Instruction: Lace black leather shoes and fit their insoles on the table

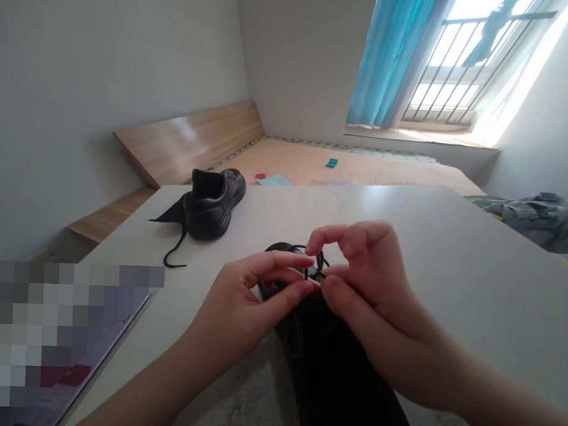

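A black shoe [292,328] is in front of me on the white table, its toe pointing away. Both hands meet over its front, at a thin black shoelace [320,261] that forms loops there. Thumb and fingers of my left hand [243,302] pinch one part of the lace. From the other side my right hand [378,297] grips the lace between thumb and fingertips, with its index finger curled above. My hands cover much of the shoe. Dark black material [347,383] stretches from it toward me; I cannot tell whether it belongs to the shoe.
Another black shoe [209,213] stands farther left on the white table [450,262], one loose lace trailing from it. A flat printed item [107,331], partly blurred, lies at the left edge. Beyond are a bed [304,155], a small teal object [332,163] and crumpled cloth [540,216].
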A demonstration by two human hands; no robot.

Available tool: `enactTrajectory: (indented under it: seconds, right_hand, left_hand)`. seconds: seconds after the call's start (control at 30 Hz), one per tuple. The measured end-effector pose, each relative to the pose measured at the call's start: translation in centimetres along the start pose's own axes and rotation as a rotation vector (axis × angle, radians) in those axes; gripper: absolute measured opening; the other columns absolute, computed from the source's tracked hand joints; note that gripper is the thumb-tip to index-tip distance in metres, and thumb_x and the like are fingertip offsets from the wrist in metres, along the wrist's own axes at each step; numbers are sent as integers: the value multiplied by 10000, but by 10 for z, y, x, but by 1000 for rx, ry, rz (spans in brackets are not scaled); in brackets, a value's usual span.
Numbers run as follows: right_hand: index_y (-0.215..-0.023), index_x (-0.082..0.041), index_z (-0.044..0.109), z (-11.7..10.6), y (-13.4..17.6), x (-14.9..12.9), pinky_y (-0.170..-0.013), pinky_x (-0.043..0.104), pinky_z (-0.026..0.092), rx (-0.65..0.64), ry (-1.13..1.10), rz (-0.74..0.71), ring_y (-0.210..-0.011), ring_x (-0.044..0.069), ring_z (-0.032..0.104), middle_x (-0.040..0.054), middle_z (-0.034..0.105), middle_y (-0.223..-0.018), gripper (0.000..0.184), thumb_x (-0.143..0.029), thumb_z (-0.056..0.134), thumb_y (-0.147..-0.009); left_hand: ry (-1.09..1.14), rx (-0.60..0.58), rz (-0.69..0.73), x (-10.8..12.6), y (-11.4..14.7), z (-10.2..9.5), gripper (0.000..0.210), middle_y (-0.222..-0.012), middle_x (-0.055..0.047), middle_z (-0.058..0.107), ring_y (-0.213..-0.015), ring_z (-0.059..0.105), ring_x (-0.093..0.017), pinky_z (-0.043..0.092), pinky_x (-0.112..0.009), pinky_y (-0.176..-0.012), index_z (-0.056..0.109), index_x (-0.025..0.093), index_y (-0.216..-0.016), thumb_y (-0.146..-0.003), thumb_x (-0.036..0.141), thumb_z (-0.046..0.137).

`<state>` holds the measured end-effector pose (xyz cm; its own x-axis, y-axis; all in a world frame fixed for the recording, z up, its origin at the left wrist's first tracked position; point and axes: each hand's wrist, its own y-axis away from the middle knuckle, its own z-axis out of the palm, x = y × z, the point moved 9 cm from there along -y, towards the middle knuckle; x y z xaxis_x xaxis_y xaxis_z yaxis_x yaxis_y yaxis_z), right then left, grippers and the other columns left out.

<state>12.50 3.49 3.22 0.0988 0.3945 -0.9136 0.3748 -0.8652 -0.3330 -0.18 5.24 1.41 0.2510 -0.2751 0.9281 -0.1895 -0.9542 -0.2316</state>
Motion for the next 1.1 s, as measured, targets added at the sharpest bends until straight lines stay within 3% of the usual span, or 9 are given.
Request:
enactTrajectory:
  seconds: [0.13,0.3,0.5,0.6,0.7,0.77,0.83,0.9,1.1]
  right_hand:
    - [-1102,-319,343,7,3,-6,-946,217,498,-27,120,-82,-1147,87,537,-21,436,-1282,314,-54,401,-942]
    - [-1142,-309,329,8,2,-7,-984,219,510,-78,176,-68,-1259,105,499,8,404,-1372,293,-81,381,-964]
    - [-1221,-378,341,11,1,-8,-982,192,492,-177,142,-23,-1219,78,519,-36,457,-1355,354,-117,392,-987]
    - [-1199,-405,379,8,-2,1,-850,223,537,-184,15,62,-1092,98,585,-42,471,-1352,290,-189,400,-1007]
    - [-1159,-359,470,1,-8,7,-706,252,505,-158,25,114,-866,111,585,-13,567,-1171,201,-262,485,-984]
    - [-1020,-279,568,-5,-13,4,-709,270,466,-126,99,82,-840,127,558,2,598,-1007,71,-274,526,-963]
    - [-844,-221,596,-8,-17,-1,-722,277,438,-91,151,32,-835,132,547,10,592,-903,120,-273,558,-945]
    - [-770,-199,594,-8,-19,-2,-709,273,423,-79,167,9,-805,124,539,11,575,-857,176,-271,585,-930]
    - [-781,-194,611,-2,-19,6,-684,261,397,-88,156,51,-763,110,509,0,538,-829,174,-275,573,-930]
  left_hand:
    - [-54,8,130,11,3,1,154,-837,44,796,-756,735,-123,569,-200,-736,771,258,-934,-804,193,720]
    - [-261,31,329,29,8,1,178,-843,31,790,-714,723,-131,561,-233,-716,750,243,-960,-818,152,695]
    - [-287,-10,478,40,12,3,135,-830,16,767,-760,698,-118,533,-225,-710,732,212,-918,-841,113,680]
    - [-287,27,511,44,13,0,76,-851,-2,739,-819,677,-128,521,-253,-789,716,195,-843,-840,123,690]
    - [-252,124,466,43,10,-9,66,-855,-8,656,-824,625,-128,515,-262,-773,726,206,-806,-820,143,715]
    - [-197,169,399,38,8,-15,66,-825,-1,594,-783,586,-122,513,-250,-701,743,224,-809,-805,159,729]
    - [-120,171,337,33,7,-18,60,-782,5,564,-731,561,-117,502,-235,-618,755,234,-797,-794,177,736]
    - [-60,146,301,30,6,-17,60,-740,10,561,-684,548,-110,487,-224,-570,762,236,-788,-788,182,738]
    - [-22,115,294,30,6,-16,85,-701,10,603,-653,559,-108,474,-235,-559,780,237,-791,-772,162,746]
